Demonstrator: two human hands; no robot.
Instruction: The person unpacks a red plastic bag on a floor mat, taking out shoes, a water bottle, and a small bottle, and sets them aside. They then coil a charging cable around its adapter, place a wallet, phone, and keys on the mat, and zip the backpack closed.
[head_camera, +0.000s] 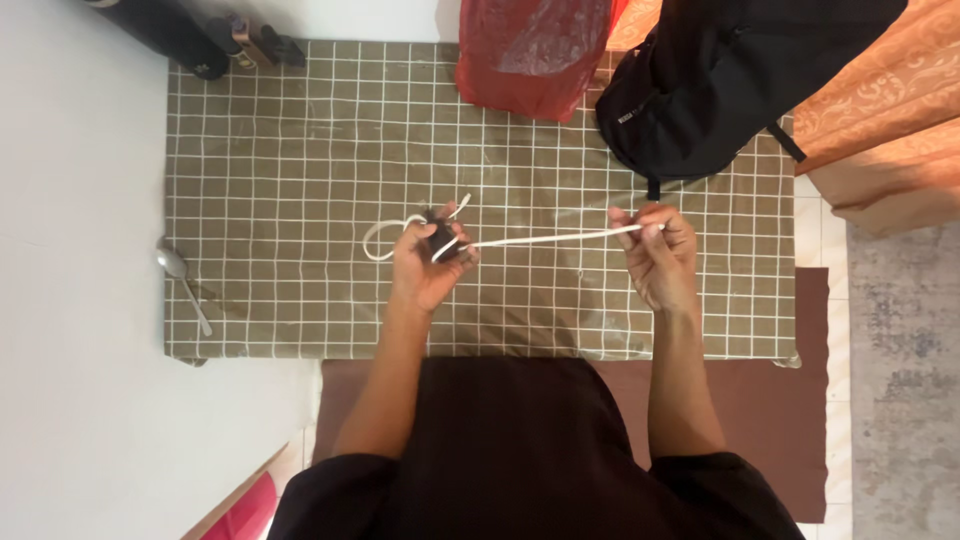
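A table cloth (300, 150) of olive brown carries a grid of thin white lines. The cord (550, 239) is white, and the small object (441, 240) it wraps is black. The plastic bag (530, 60) is translucent red; the backpack (700, 90) is black. The curtain (880, 90) is orange with a paler woven ornament. The spoon (180, 280) is shiny silver grey. The person's sleeves (520, 460) and top are dark brown, nearly black. The mat (790, 400) below is plain brown, and the rug (905, 380) is mottled grey.
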